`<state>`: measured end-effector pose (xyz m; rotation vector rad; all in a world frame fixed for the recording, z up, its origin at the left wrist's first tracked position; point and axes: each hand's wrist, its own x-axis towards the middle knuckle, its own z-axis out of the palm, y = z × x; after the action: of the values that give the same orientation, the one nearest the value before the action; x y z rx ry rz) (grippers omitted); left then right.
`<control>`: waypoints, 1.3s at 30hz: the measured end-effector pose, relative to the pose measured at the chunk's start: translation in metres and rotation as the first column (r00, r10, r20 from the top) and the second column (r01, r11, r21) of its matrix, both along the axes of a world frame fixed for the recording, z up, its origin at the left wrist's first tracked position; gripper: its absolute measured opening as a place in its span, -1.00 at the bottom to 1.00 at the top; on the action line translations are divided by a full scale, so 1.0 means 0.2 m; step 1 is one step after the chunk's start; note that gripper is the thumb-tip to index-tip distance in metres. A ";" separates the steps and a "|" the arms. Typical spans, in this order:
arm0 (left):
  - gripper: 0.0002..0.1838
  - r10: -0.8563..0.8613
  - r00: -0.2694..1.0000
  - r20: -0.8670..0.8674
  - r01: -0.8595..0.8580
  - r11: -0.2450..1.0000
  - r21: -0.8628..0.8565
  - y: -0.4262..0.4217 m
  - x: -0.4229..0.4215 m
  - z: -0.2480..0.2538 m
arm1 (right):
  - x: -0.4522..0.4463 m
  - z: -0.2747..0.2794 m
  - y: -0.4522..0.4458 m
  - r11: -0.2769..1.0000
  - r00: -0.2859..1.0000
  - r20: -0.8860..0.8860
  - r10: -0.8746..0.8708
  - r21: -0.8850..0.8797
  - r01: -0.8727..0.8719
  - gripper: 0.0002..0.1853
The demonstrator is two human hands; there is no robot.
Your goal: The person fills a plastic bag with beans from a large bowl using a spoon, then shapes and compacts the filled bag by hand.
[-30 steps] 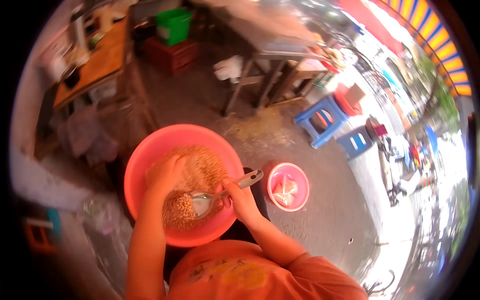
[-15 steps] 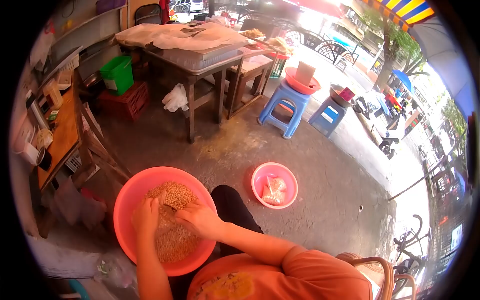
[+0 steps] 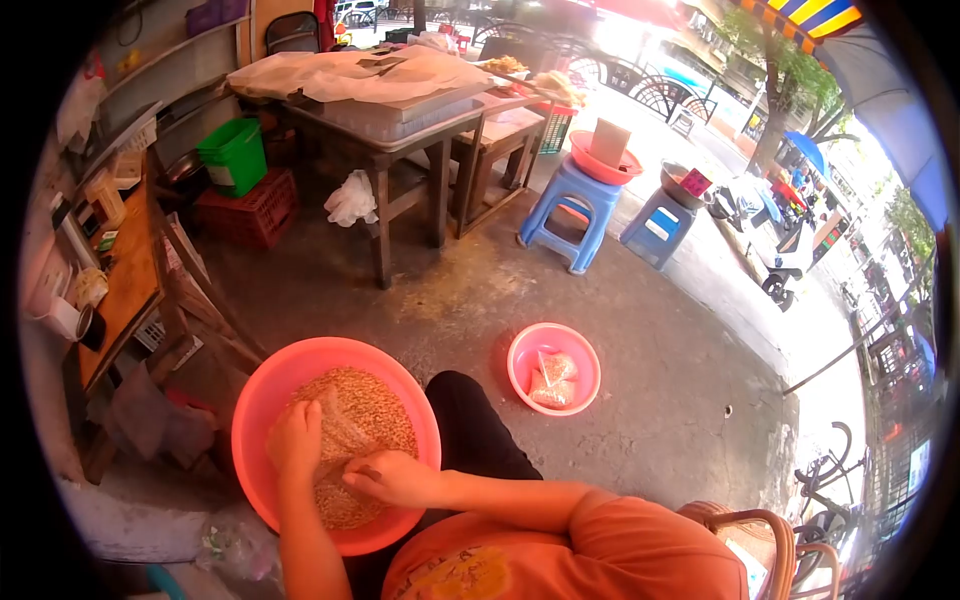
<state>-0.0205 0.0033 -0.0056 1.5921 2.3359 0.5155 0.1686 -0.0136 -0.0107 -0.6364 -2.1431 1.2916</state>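
A large pink basin (image 3: pixel 262 375) stands close against my body, holding a heap of small tan kernels (image 3: pixel 375 395) that look like beans or peanuts. Inside it, my left hand (image 3: pixel 297 440) is closed at the top of a clear plastic bag (image 3: pixel 342 437) that lies over the kernels. My right hand (image 3: pixel 398 480) is low in the basin with its fingers pinched together beside the bag; what they grip is hidden. Right of my knee, a smaller pink basin (image 3: pixel 516 380) on the floor contains filled clear bags (image 3: pixel 553 380).
A wooden table (image 3: pixel 385 155) covered with sheeting stands ahead. Blue stools (image 3: pixel 572 212) bearing bowls are at the right. On the left are a wooden bench (image 3: pixel 130 290), a green bucket (image 3: pixel 235 157) and a red crate (image 3: pixel 255 210). A wicker chair (image 3: pixel 765 525) is at lower right.
My right hand has moved down and slightly left, lower in the large basin. My left hand stays nearly in place, and more of the kernels and the clear bag shows between them.
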 end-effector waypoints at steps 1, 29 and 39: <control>-0.59 0.007 1.000 -0.008 -0.007 1.000 -0.007 0.00 0.00 0.00 | -0.01 -0.01 -0.01 1.000 1.000 -0.017 0.004 -0.026 -0.005 -0.69; -0.61 0.033 0.998 -0.046 -0.036 0.996 -0.084 0.00 0.01 0.02 | 0.10 0.08 0.11 0.893 0.966 -0.050 -0.255 0.370 0.255 -0.85; -0.61 0.000 1.000 -0.027 0.000 1.000 -0.004 -0.02 0.02 0.04 | 0.21 0.26 0.17 0.896 0.902 -0.231 -0.364 0.179 0.407 -0.87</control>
<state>-0.0166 -0.0003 0.0026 1.6073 2.3548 0.4921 0.2103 0.0207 0.0408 -0.7636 -1.8483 0.8447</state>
